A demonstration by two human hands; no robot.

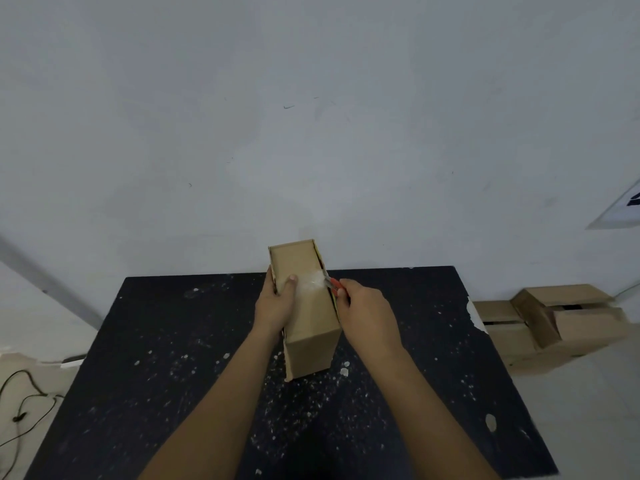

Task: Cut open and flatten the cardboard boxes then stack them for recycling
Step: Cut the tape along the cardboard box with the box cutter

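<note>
A tall brown cardboard box (309, 327) stands on the black table (173, 375), near its middle toward the far edge. My left hand (275, 303) grips the box's left side, thumb lying across the top face. My right hand (367, 311) is closed on an orange-handled cutter (335, 285) whose blade meets the clear tape at the top right edge of the box. The far flap of the box stands up slightly.
A pile of other cardboard boxes (554, 323) lies on the floor to the right of the table. A black cable (24, 407) runs on the floor at the left. A grey wall stands right behind the table. White specks cover the tabletop.
</note>
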